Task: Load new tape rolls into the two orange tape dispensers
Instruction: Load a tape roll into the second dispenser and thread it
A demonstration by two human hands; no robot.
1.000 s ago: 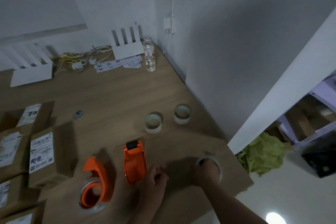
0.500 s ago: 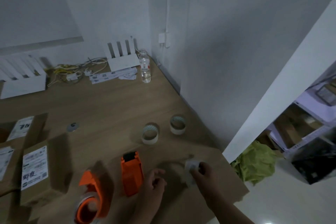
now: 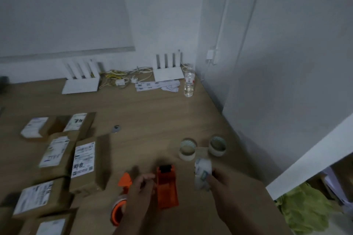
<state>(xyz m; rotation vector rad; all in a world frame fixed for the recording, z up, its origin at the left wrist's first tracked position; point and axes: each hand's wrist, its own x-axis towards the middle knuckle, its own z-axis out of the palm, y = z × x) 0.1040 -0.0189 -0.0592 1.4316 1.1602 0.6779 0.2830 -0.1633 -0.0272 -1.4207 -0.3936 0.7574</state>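
Note:
Two orange tape dispensers lie at the near edge of the wooden table (image 3: 152, 112). One dispenser (image 3: 167, 187) lies flat in the middle, with nothing on it. The other dispenser (image 3: 121, 202) is to its left, with a roll on its hub, partly hidden by my left arm. My left hand (image 3: 142, 185) hovers between them, fingers curled, touching the left side of the middle dispenser. My right hand (image 3: 223, 181) holds a clear tape roll (image 3: 202, 171) upright above the table, right of the middle dispenser. Two more tape rolls (image 3: 187, 151) (image 3: 217, 146) stand further back.
Several labelled cardboard parcels (image 3: 84, 160) cover the left side. Two white routers (image 3: 81, 84) (image 3: 168, 73), cables, papers and a water bottle (image 3: 188, 84) sit at the back. A small metal disc (image 3: 116, 129) lies mid-table. A wall borders the right edge; green cloth (image 3: 303, 206) lies on the floor.
My right hand has lifted the clear tape roll off the table and turned it upright. The camera view has tilted up and swung left. My left hand has stayed by the middle dispenser.

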